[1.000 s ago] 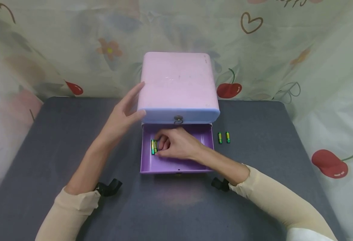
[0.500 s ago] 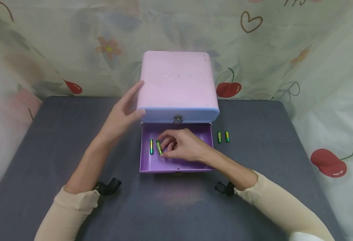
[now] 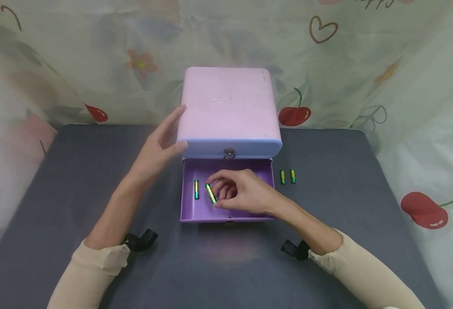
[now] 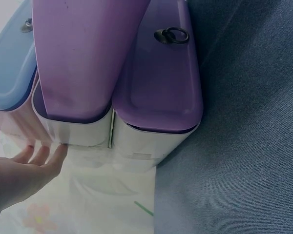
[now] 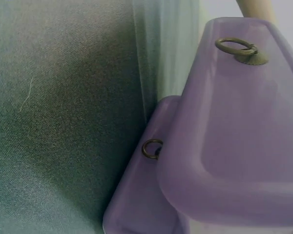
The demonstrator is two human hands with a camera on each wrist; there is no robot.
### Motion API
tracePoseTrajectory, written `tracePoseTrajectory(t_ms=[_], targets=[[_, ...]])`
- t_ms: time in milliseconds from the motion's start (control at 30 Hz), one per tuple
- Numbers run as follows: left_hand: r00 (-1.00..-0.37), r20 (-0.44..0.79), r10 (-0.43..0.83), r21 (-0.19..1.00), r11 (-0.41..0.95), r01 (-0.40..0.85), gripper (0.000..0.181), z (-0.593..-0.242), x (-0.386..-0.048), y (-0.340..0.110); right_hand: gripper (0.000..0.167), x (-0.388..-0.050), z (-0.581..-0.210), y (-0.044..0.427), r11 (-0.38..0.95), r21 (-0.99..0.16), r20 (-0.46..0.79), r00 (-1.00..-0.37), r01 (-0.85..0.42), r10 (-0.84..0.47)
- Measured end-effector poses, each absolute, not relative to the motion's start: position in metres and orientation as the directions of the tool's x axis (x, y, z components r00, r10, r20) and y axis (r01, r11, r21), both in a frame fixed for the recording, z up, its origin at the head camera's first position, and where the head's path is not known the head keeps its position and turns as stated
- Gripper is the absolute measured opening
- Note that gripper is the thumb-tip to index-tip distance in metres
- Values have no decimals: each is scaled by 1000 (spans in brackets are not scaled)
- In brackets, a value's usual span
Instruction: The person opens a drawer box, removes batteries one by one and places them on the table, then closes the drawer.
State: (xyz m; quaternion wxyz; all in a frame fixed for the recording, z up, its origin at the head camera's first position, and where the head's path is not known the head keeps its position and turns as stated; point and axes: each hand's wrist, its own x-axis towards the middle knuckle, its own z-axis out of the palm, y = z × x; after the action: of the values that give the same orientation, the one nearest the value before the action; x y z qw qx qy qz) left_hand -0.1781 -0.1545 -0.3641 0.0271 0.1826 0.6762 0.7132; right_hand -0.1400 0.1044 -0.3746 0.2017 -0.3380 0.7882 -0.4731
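A drawer box [image 3: 228, 103] with a pink top and a blue top front stands on the grey table. Its purple middle drawer [image 3: 188, 210] is pulled out. Over this drawer my right hand [image 3: 246, 191] pinches a small green and yellow battery [image 3: 210, 193], tilted, between thumb and forefinger. Another battery [image 3: 196, 189] lies in the drawer to its left. My left hand [image 3: 155, 150] rests its fingertips and thumb against the box's left side, fingers nearly straight. In the left wrist view, the left hand [image 4: 27, 170] touches the side of the stacked units. The right wrist view hides the right hand's grip.
Two more batteries [image 3: 287, 176] lie on the table right of the drawer. A lower purple drawer [image 4: 161, 83] with a ring pull sits closed under the pulled-out one. Printed curtain cloth [image 3: 226, 34] hangs behind and beside the table [image 3: 327, 163].
The right hand has drawn the pinched battery rightward and slightly toward me, away from the one left in the drawer, and the battery has tilted. The left hand stays against the box.
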Motion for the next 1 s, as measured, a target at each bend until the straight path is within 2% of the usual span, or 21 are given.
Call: tracePoseTrajectory(t_ms=[400, 767, 1000], targets=[[-932, 225, 283, 974, -103, 204, 72, -363, -176, -153, 42, -127, -368, 126, 317, -871, 77, -741, -376, -667], [-933, 228, 279, 973, -101, 207, 69, -363, -175, -154, 41, -121, -365, 142, 296, -866, 126, -750, -402, -650], [-934, 226, 278, 973, -100, 206, 70, -363, -176, -153, 42, -118, -360, 158, 296, -879, 123, -777, -373, -617]])
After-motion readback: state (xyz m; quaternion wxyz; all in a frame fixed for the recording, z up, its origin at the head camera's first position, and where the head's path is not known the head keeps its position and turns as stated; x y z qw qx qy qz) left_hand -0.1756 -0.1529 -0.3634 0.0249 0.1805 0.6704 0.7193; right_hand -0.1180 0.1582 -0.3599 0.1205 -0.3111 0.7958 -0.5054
